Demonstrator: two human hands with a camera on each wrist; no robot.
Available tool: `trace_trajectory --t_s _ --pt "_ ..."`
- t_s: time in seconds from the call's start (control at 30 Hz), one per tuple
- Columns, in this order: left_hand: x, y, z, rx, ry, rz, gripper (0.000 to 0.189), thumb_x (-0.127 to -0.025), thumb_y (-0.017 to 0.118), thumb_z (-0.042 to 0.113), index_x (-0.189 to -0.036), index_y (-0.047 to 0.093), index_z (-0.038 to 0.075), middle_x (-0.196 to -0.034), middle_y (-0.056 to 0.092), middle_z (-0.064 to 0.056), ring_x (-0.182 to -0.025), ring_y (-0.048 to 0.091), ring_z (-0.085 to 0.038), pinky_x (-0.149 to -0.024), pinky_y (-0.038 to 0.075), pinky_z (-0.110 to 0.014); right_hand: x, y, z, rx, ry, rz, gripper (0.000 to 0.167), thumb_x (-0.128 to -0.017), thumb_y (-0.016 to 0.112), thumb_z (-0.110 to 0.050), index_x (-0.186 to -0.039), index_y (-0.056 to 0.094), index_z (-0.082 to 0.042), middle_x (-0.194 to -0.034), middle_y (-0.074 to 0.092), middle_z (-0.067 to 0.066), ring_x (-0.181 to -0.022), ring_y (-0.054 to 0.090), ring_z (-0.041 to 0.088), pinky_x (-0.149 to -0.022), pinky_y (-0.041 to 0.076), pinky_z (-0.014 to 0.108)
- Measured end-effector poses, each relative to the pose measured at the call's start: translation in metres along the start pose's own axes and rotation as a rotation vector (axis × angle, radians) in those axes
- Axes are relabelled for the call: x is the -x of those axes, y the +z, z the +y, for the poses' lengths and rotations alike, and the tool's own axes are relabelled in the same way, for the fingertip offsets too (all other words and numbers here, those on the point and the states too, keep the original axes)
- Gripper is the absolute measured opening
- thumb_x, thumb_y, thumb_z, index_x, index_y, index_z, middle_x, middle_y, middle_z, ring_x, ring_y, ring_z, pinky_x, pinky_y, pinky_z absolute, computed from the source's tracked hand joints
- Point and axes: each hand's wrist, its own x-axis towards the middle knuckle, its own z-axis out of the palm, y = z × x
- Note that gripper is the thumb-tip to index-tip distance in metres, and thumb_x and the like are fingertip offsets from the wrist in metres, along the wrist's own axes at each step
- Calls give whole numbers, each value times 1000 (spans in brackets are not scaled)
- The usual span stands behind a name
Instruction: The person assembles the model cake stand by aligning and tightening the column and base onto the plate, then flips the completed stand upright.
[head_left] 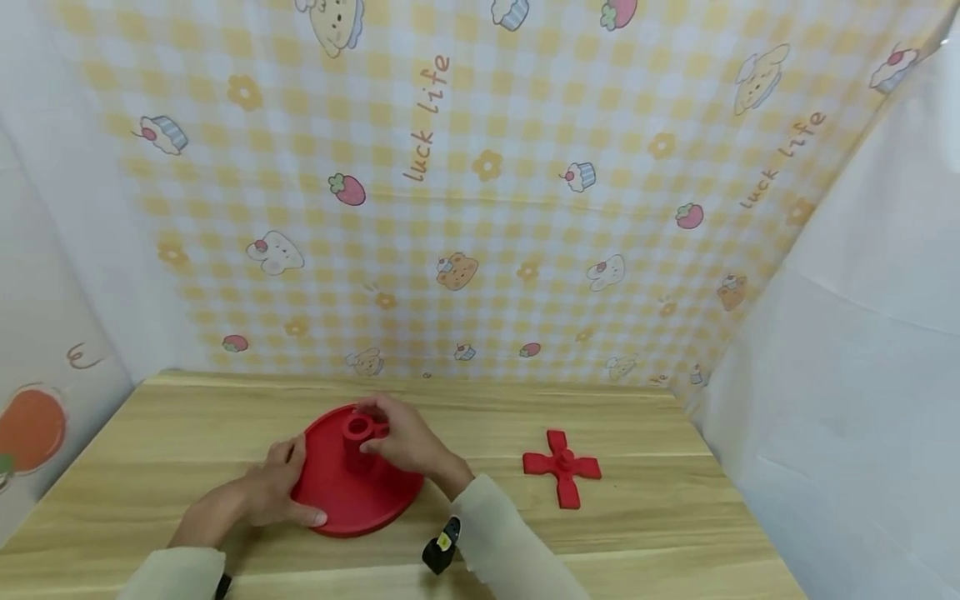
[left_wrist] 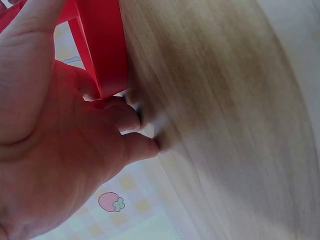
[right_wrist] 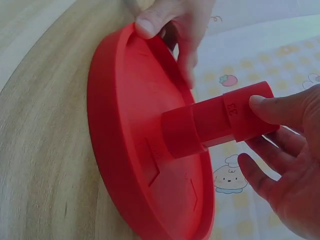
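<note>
A red round base (head_left: 330, 467) with a raised rim rests on the table, its central post standing up. My left hand (head_left: 273, 487) grips the base at its left side, the thumb over the rim and the other fingers along the outer edge. At the top of the post is a red collar (right_wrist: 250, 111) with "33" marked on it. My right hand (head_left: 408, 437) pinches this collar between thumb and fingers, as the right wrist view shows. The collar sits in line with the post; how far it goes onto the post is hidden.
A red cross-shaped piece (head_left: 564, 467) with a small central knob lies on the wooden table (head_left: 660, 517), to the right of the base. Behind the table hangs a yellow checked cloth (head_left: 525, 308), and a white sheet (head_left: 847, 375) hangs at the right.
</note>
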Motion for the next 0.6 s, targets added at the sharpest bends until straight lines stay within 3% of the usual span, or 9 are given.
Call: trace_trajectory --t_s 0.43,0.6 --pt "2 3 -3 11 22 11 128 -79 81 48 -144 -2 -25 -147 7 -46 -134 13 -61 -101 11 -82 0 13 -2 157 48 111 60 -79 85 -18 -133 59 -11 -107 64 -7 -93 57 -2 -78 50 11" --pt "0 4 -3 18 30 13 128 -79 81 47 -144 -2 -25 -147 7 -46 -134 12 -61 -100 10 -82 1 17 -3 217 82 185 46 -78 86 -24 -117 65 -11 -108 62 -6 -90 53 -2 -73 49 10"
